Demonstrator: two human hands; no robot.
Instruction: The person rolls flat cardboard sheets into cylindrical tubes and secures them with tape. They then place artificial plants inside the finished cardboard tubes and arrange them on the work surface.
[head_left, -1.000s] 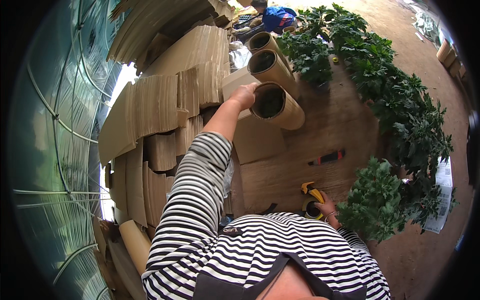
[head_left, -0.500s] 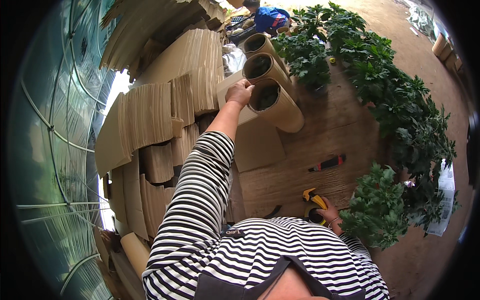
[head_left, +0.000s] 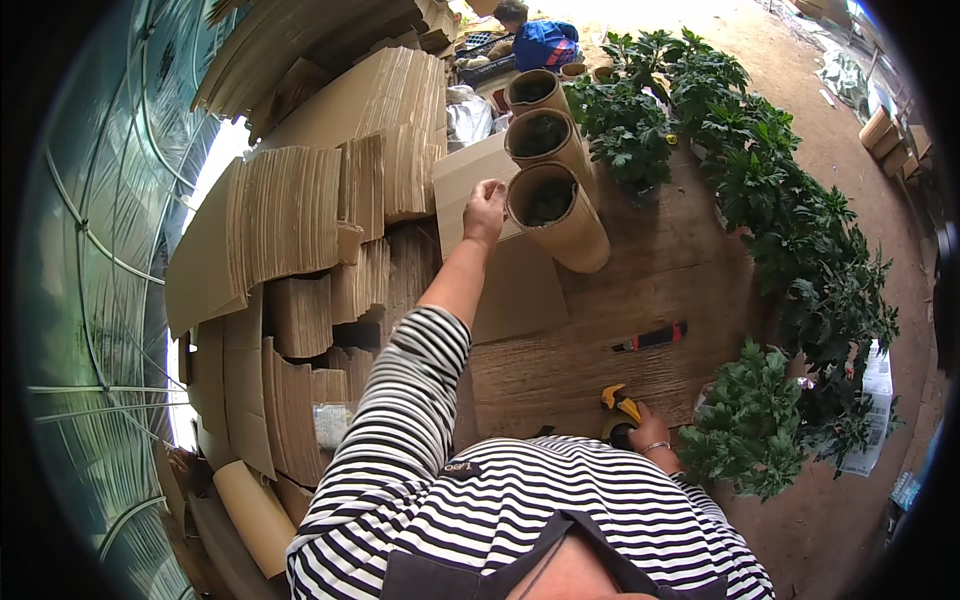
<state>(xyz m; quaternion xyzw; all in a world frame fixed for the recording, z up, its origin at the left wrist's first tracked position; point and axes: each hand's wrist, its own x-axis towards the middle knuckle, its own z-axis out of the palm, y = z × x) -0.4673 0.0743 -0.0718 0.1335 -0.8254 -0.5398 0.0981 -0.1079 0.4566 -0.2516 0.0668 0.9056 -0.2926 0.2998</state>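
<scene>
My left hand [head_left: 484, 210] is raised beside the nearest of three cardboard tubes [head_left: 575, 235], its fingers curled together. Whether anything is in them cannot be made out. Dark green leaves show inside the tubes' open tops. Flat cardboard sheets [head_left: 515, 290] lie under and beside that hand. Low against my body, my right hand [head_left: 650, 432] is closed round a yellow tape dispenser [head_left: 622, 405]; my clothing partly hides it. A red and black utility knife [head_left: 652, 337] lies on the brown wooden surface [head_left: 630, 290] between the tubes and the dispenser.
Leafy potted plants [head_left: 770, 210] line the right side, with one more plant [head_left: 745, 425] close by my right hand. Stacked cardboard [head_left: 290, 210] fills the left, near a plastic sheet wall [head_left: 100, 280]. A person in blue [head_left: 545, 45] is low down at the far end.
My left hand has come slightly nearer and away from the closest tube's rim. My right hand still holds the tape dispenser. The whole view has shifted a little.
</scene>
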